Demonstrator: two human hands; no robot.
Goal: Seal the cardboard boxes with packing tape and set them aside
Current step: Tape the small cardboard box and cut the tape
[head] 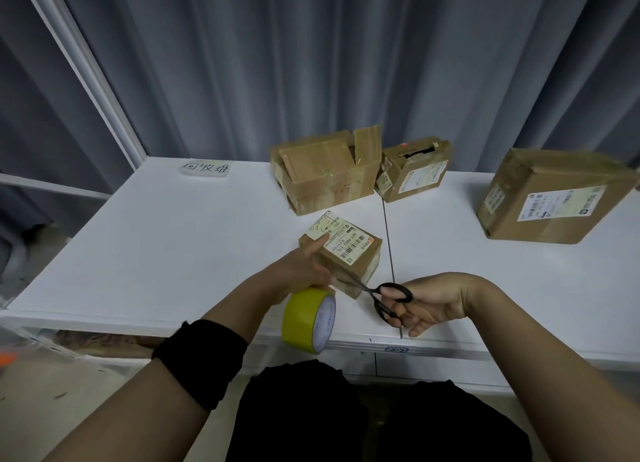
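A small cardboard box (349,253) with white shipping labels sits near the table's front middle. My left hand (308,267) rests against its left side, one finger lying on the top label. A yellow roll of packing tape (308,319) hangs just below that hand at the table's front edge. My right hand (429,302) grips black scissors (384,297), whose blades point left at the box's near lower corner. Whether the blades touch tape is hard to tell.
The white table (173,247) has a seam (388,240) down the middle. At the back stand an open-flapped box (325,174) and a smaller torn box (414,174); a larger taped box (550,198) sits right. A handwritten label (206,168) lies back left.
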